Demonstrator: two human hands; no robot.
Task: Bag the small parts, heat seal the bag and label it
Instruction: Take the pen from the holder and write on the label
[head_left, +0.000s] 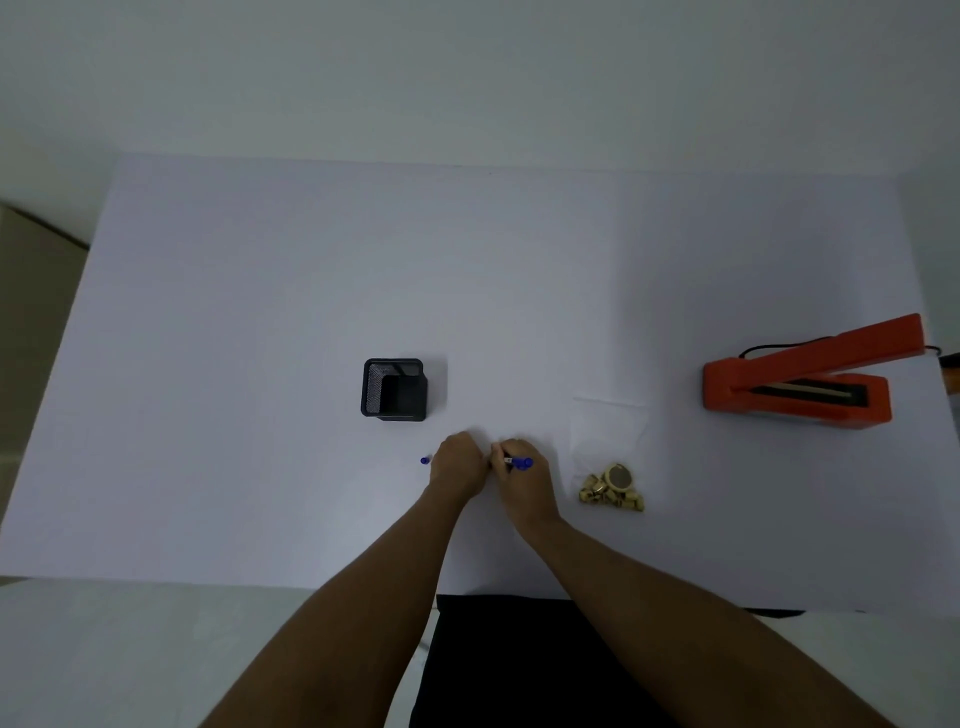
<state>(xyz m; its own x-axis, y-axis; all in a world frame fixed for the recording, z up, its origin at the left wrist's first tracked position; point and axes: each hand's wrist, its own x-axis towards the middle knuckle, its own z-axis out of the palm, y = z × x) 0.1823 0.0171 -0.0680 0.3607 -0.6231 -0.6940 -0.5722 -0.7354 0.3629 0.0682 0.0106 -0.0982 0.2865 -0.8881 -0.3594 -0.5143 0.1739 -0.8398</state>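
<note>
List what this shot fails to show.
Head view only.
- Pen: middle hidden by left hand and right hand; only blue ends show, so capped or not is unclear.
- Bag: clear on the white table, outline faint; sealed or not, too faint to tell.
- Parts: too small to count.
- Sealer cord: cut off by the right edge.

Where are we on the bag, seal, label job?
Apparently done: the brass parts lie bunched at the near end of the clear bag, seemingly inside it. Whether the bag is sealed cannot be told; the red sealer stands open with no bag in it. In hand: the left hand and right hand both grip a blue pen. Left: no label is visible yet.
</note>
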